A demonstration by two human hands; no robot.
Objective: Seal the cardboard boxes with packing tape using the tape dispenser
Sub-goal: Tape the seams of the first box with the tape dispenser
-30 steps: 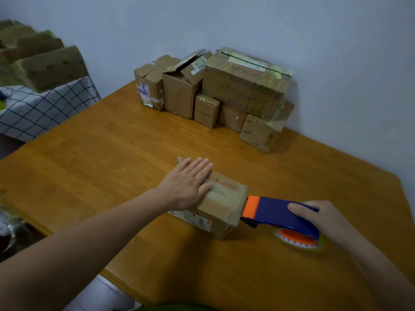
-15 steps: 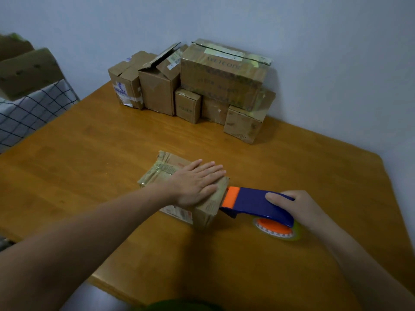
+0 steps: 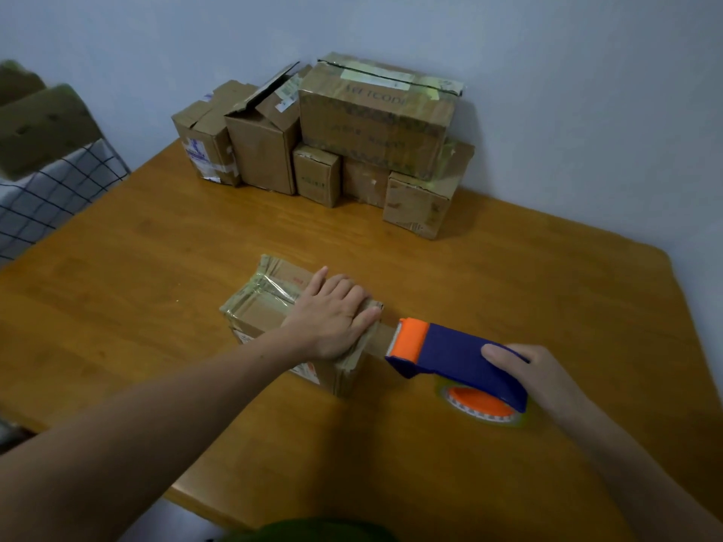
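Wood, cardboard, plastic and cloth as we saw them

We noted a smooth wooden table (image 3: pixel 156 267) with a soft sheen, a matt cardboard box (image 3: pixel 258 320) under glossy, wrinkled tape (image 3: pixel 270 289), a smooth blue-and-orange plastic tape dispenser (image 3: pixel 457 354) and a checked cloth (image 3: pixel 47 197).

Taped box (image 3: pixel 270 307) beside blue dispenser (image 3: pixel 454 356) (orange-tipped)

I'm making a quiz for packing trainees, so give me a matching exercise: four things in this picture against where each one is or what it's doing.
1 left hand
2 right hand
3 stacked boxes
4 checked cloth

A grips tape dispenser
B far side of table, by wall
C pressed flat on near box
D left edge of view

Pairs: 1-C, 2-A, 3-B, 4-D
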